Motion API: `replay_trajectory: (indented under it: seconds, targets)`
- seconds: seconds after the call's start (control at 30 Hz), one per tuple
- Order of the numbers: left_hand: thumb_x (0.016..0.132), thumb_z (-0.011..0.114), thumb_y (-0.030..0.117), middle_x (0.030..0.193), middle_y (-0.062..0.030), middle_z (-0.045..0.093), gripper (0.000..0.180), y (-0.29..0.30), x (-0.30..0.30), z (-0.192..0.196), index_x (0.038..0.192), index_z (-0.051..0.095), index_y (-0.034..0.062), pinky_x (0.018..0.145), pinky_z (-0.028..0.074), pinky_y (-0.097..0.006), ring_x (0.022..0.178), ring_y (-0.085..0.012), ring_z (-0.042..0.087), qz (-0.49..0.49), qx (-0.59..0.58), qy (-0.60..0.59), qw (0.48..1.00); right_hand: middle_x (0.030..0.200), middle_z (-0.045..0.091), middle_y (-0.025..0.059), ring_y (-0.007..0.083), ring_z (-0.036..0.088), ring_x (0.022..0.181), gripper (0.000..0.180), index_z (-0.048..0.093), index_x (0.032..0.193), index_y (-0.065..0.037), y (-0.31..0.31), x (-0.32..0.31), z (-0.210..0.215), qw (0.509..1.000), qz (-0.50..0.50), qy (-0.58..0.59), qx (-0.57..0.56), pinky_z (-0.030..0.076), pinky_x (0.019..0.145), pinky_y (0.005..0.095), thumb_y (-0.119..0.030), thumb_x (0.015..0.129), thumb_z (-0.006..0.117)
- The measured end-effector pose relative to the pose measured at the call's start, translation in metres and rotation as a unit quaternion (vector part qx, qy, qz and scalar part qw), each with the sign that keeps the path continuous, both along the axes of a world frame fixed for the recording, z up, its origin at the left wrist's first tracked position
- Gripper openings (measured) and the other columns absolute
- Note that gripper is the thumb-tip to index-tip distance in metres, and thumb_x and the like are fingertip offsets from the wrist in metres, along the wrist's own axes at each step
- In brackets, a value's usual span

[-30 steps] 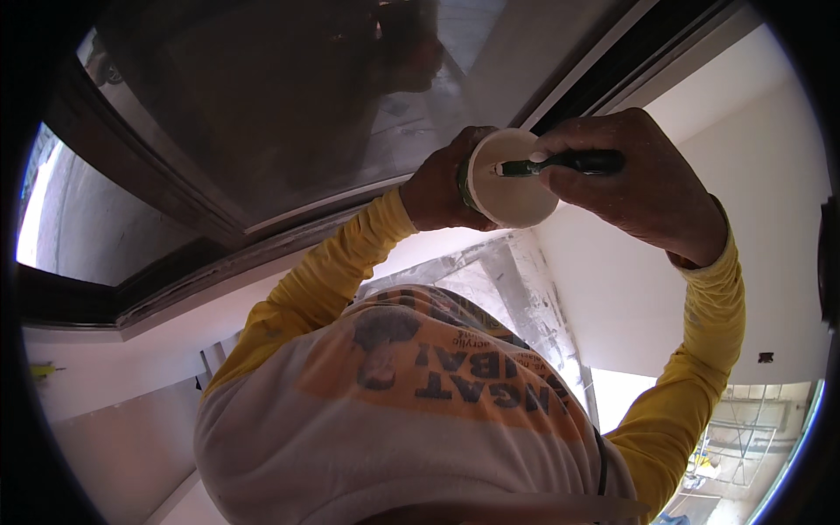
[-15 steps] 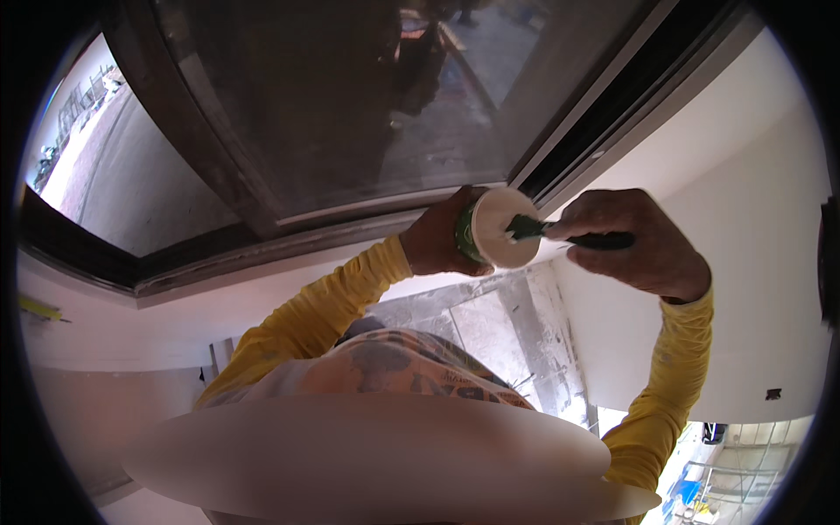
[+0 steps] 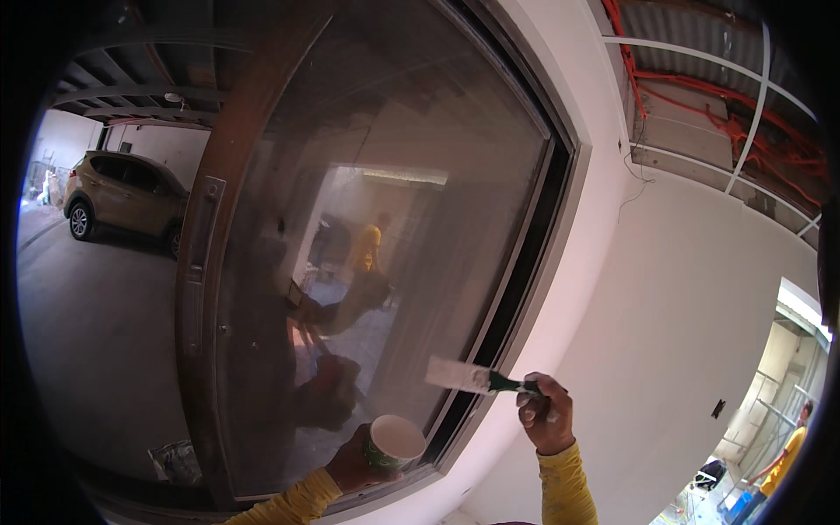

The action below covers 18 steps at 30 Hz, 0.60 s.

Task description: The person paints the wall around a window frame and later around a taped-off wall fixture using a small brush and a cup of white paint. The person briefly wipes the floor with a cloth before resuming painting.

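My left hand (image 3: 352, 462), low in the picture, is wrapped round a green-and-white paper cup (image 3: 396, 440) with its mouth tipped toward me. The cup's inside looks pale; I cannot tell how much it holds. To the right and a little higher, my right hand (image 3: 549, 418) grips a paintbrush (image 3: 459, 374) by its dark green handle. The whitish bristles point left and lie in front of the frame edge of a large dark glass panel (image 3: 420, 254). Whether they touch it cannot be made out.
A brown door stile with a lock plate (image 3: 206, 210) borders the glass on the left. Beyond it a tan car (image 3: 127, 197) is parked. Pale walls (image 3: 647, 289) lie to the right, below an open ceiling grid with orange conduit (image 3: 731, 92). A person in yellow (image 3: 780, 459) stands far right.
My view has risen from the floor to the panel and ceiling. The paintbrush has come out of the cup and is now held up to its right. Both hands sit lower in the picture.
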State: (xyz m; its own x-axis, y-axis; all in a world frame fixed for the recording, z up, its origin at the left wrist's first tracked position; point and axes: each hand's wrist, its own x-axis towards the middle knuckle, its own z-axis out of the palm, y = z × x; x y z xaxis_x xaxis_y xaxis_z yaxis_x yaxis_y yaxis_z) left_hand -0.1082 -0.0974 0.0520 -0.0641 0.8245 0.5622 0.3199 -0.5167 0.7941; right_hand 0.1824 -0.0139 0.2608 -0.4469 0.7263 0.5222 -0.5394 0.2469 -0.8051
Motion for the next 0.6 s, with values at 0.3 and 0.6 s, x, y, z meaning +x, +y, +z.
replay_trajectory:
  seconds: [0.3,0.6]
  targets:
    - [0.067,0.095,0.034,0.131,-0.0135,0.053,0.099,-0.027,-0.025,-0.003,0.140,0.036,0.0024,0.106,0.046,-0.039,0.123,-0.0255,0.055,-0.048,0.065,-0.097,0.992,0.110,0.072,0.0147,0.0187,0.068,0.098,0.029,0.065,0.124,0.006,-0.051,-0.066,0.216,0.587,-0.459,0.101,0.659,0.055,0.089,0.0335,-0.010,0.099,0.064]
    - [0.068,0.094,0.025,0.129,-0.0136,0.059,0.091,-0.043,-0.037,0.007,0.138,0.041,0.0018,0.105,0.047,-0.038,0.121,-0.0253,0.058,-0.063,0.107,-0.137,0.983,0.122,0.072,0.0066,0.0282,0.053,0.131,0.045,0.061,0.138,-0.026,-0.042,-0.151,0.356,0.308,-0.702,-0.043,0.640,0.039,0.113,0.0440,-0.048,0.098,0.062]
